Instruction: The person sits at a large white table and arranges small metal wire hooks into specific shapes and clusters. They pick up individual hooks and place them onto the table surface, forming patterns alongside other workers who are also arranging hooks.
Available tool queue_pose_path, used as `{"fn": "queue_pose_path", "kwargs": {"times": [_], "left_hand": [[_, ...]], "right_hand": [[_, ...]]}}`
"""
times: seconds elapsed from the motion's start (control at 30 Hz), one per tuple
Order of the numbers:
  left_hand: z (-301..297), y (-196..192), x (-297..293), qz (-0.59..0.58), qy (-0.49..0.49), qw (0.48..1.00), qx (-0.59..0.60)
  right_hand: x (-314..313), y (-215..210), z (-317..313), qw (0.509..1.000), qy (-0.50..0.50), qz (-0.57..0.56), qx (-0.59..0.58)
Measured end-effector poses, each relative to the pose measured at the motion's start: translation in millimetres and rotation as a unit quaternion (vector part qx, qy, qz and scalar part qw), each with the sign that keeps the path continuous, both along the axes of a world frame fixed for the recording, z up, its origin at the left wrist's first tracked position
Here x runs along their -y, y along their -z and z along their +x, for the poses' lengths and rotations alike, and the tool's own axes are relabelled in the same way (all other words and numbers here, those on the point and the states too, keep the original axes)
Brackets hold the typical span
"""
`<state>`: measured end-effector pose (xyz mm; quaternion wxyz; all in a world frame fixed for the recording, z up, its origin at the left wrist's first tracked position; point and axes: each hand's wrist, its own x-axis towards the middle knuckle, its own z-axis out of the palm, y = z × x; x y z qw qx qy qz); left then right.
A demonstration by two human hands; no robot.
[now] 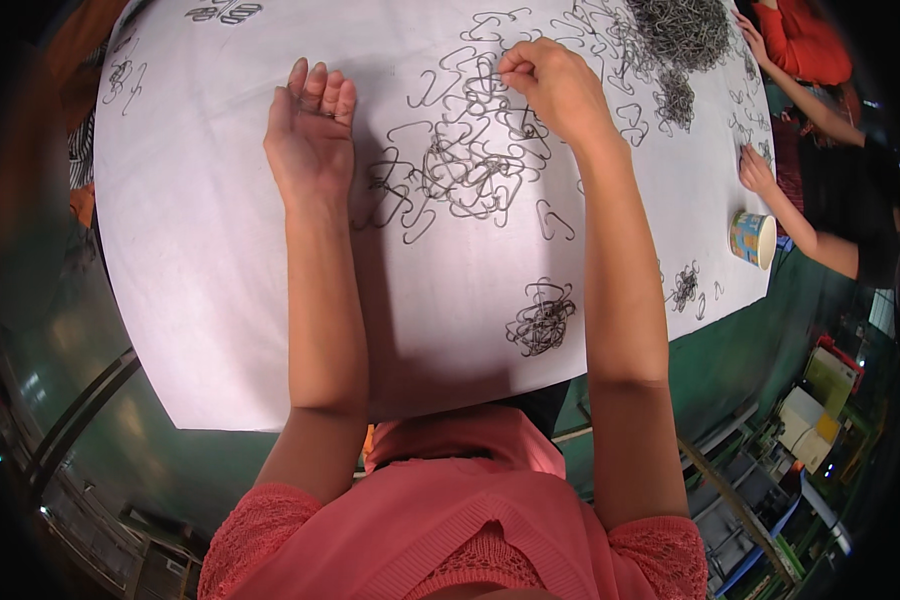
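Grey metal wire hooks, many of them S-shaped, lie in a loose spread (470, 175) on the white-covered table. My right hand (555, 85) is over the far part of this spread, thumb and fingers pinched together. Whatever is between its fingertips is too small to tell apart from the hooks beneath. To the left of the spread, my left hand (315, 135) is palm up with its fingers apart and slightly bent; no hook shows clearly in it. A small tangled clump of hooks (542, 320) sits nearer to me, left of my right forearm.
A dense heap of hooks (680, 30) is at the far right. Other hooks (225, 10) lie grouped at the far left. A paper cup (752, 240) stands by the right table edge (768, 285). Along that side, another person's hand (757, 170) rests near scattered hooks.
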<state>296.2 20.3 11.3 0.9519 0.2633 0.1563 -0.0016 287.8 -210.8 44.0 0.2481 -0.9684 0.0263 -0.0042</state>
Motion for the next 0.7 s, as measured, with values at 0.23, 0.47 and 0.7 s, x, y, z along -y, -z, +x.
{"fn": "queue_pose_path", "kwargs": {"times": [0.23, 0.47, 0.7], "left_hand": [[-1.0, -1.1, 3.4, 0.016, -0.002, 1.0, -0.008], [-0.7, -3.0, 6.2, 0.019, -0.002, 1.0, -0.006], [-0.4, 2.7, 5.8, 0.029, 0.012, 0.999, 0.013]], "right_hand": [[7.6, 1.1, 1.1, 1.0, -0.021, -0.004, -0.003], [44.6, 2.6, -38.5, 0.99, 0.085, 0.096, 0.058], [-4.1, 10.2, -35.1, 0.996, 0.008, 0.061, 0.069]]}}
